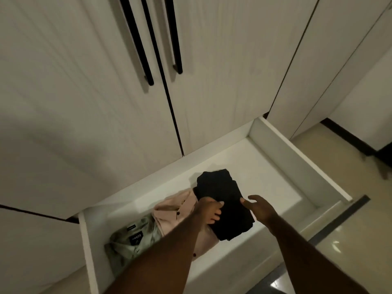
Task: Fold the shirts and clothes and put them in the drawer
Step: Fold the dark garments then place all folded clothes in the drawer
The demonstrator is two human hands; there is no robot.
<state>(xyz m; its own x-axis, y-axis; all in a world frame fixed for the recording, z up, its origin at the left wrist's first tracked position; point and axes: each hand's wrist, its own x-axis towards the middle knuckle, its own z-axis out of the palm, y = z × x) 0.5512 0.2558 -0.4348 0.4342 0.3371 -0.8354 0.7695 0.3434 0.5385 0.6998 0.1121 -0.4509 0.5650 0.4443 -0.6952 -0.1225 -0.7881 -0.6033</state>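
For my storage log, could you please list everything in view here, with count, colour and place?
drawer: one, white, pulled open below the doors
black garment: one, folded, mid-drawer, partly over the pink shirt
pink shirt: one, folded, left of the black garment
green shirt: one, pale green, folded, drawer's left end
wardrobe doors: white, above the drawer
handles: two, black, vertical, on the doors
floor: glossy beige, at right
left hand: grips the black garment's left edge
right hand: fingers relaxed, at the garment's right edge
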